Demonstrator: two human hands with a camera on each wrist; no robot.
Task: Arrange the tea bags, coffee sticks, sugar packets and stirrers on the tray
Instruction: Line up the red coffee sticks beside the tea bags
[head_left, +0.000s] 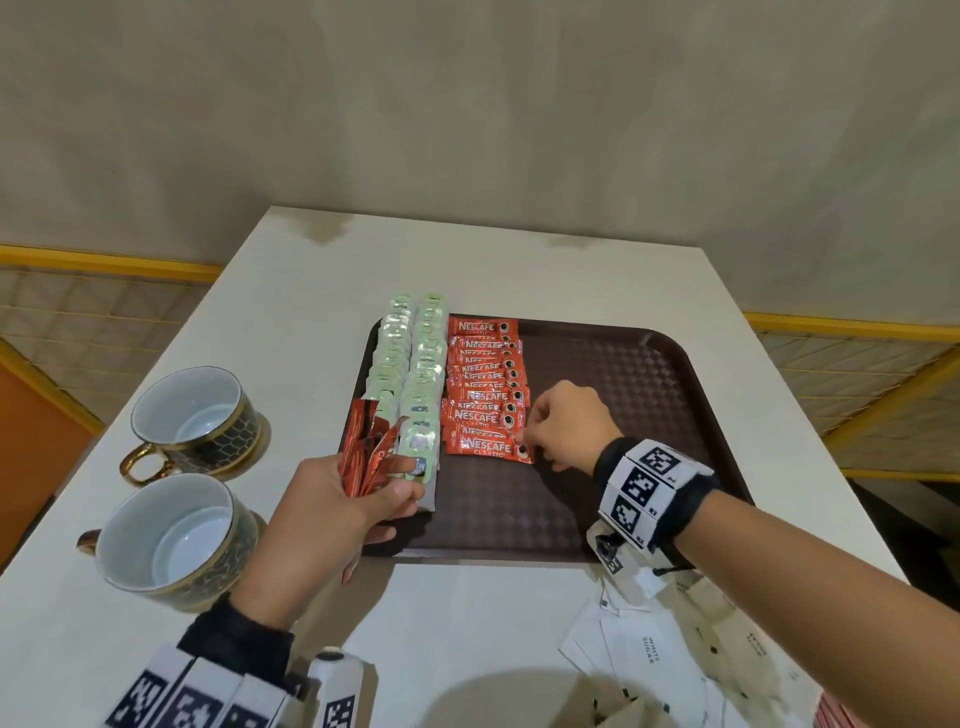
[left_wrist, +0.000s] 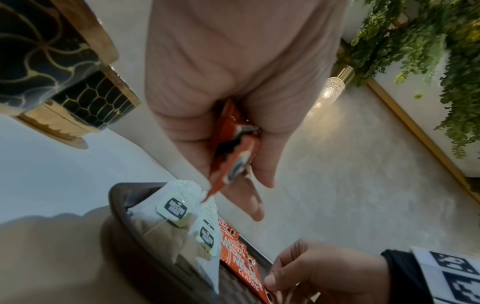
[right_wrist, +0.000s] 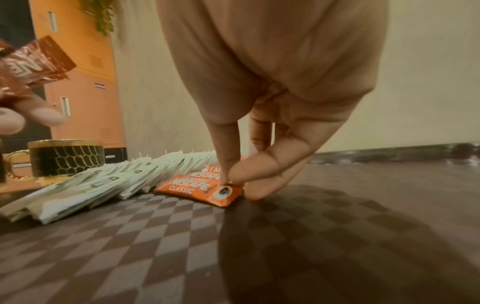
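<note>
- The nearest red foil coffee stick (head_left: 488, 449) is laid flat on the dark brown checker-textured plastic tray (head_left: 613, 374), at the near end of an overlapping column of like sticks; its long axis runs left to right across the tray.
- Its right end is pinched between thumb and forefinger of the right hand (head_left: 563, 423), which is set just to the right of it; the remaining fingers are curled under.
- A fanned bundle of further red coffee sticks (head_left: 366, 449) is gripped in the left hand (head_left: 332, 512), held over the tray's near left corner, above the two rows of pale green paper tea bags (head_left: 410, 374).
- "NESCAFE CLASSIC" is read on the sticks.
- "WHITE SUGAR" is read on the white paper sugar packets (head_left: 649, 649) lying off the tray on the white worktop (head_left: 467, 623), nearer the right arm.
</note>
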